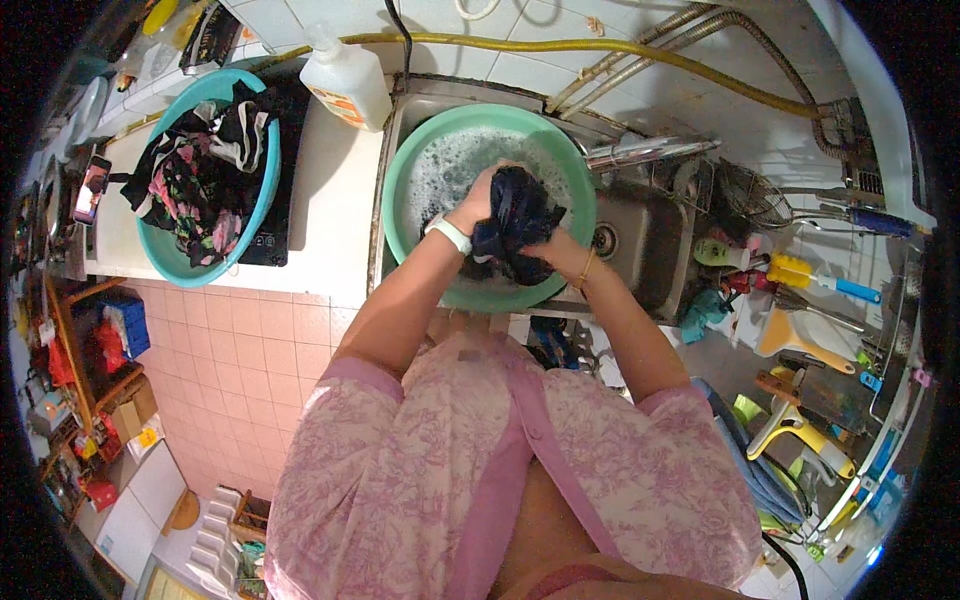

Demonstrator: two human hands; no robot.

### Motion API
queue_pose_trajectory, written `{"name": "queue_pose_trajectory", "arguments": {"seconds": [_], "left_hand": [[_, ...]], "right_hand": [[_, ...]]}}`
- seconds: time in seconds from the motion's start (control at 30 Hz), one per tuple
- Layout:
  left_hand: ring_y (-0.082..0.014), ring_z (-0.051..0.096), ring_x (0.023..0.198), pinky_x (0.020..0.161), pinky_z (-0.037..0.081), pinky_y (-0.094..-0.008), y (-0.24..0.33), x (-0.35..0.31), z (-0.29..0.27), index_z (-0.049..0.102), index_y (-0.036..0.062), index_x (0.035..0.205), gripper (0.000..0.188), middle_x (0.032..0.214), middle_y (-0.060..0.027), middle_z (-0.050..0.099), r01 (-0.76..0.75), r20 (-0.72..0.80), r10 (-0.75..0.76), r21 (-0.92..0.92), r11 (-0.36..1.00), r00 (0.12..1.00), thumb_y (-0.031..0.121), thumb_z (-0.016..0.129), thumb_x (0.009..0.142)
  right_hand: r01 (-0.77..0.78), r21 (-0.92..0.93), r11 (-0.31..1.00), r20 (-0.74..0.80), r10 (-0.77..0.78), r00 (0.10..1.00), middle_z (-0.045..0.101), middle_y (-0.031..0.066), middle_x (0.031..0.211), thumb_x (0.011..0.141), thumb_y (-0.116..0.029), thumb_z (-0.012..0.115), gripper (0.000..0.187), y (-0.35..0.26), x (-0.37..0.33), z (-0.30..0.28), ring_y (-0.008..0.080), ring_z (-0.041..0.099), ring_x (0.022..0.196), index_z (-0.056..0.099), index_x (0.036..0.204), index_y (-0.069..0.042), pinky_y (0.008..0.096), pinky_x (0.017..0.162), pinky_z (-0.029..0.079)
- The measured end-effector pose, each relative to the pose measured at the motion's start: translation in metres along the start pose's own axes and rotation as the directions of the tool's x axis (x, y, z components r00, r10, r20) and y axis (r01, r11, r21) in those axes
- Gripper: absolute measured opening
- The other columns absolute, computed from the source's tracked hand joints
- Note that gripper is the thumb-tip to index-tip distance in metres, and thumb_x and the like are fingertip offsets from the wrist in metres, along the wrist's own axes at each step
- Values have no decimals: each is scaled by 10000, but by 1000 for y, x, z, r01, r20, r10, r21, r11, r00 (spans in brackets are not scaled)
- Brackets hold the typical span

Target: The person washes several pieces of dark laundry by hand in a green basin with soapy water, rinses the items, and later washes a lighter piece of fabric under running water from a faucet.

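Observation:
A bunched dark wet garment [515, 225] is held above a pale green basin [394, 190] of soapy water. My left hand [478, 203], with a white band on its wrist, grips the garment's left side. On the right side my right hand [556, 250] grips the same cloth, its fingers partly hidden by the folds. White suds [455, 150] float on the water around the garment. More dark fabric seems to lie in the water under my hands, but its shape is hidden.
The basin stands in a metal sink [640, 235], beside a chrome faucet [650, 152]. A blue basin [272, 185] of dark floral clothes sits left on the counter [335, 200], near a white bottle [345, 80] and a phone [92, 190]. Brushes [820, 280] and a strainer [752, 195] are at right.

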State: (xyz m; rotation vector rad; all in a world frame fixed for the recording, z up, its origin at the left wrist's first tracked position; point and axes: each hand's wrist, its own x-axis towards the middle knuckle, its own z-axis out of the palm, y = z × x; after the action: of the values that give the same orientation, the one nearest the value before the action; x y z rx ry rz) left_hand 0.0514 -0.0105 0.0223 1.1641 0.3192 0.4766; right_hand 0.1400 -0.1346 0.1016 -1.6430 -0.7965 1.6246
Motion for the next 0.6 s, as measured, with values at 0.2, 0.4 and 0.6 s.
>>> {"name": "queue_pose_trajectory", "arguments": {"seconds": [0.2, 0.4, 0.6], "left_hand": [[-314, 544, 791, 709, 422, -330, -30, 4, 4, 517, -27, 885, 269, 810, -186, 572, 106, -190, 51, 728, 678, 981, 111, 549, 657], [-356, 514, 835, 719, 422, -359, -29, -3, 25, 497, -67, 907, 270, 861, -243, 540, 283, -336, -84, 605, 745, 938, 75, 507, 677], [-296, 540, 807, 696, 440, -368, -28, -20, 38, 489, -24, 935, 251, 830, -170, 562, 265, -417, -75, 422, 867, 906, 103, 488, 719]], "right_hand": [[149, -359, 921, -140, -211, 967, 550, 104, 978, 625, -145, 630, 428, 13, 17, 3, 208, 509, 892, 501, 1009, -6, 308, 798, 392], [-36, -564, 825, -190, -87, 978, 560, 140, 938, 534, -280, 659, 515, 43, 26, -5, 290, 534, 867, 518, 980, -64, 340, 772, 426], [-180, -569, 802, -229, 56, 972, 556, 128, 980, 588, -207, 617, 471, 31, 10, 4, 250, 539, 879, 508, 1014, -39, 335, 742, 423]]}}
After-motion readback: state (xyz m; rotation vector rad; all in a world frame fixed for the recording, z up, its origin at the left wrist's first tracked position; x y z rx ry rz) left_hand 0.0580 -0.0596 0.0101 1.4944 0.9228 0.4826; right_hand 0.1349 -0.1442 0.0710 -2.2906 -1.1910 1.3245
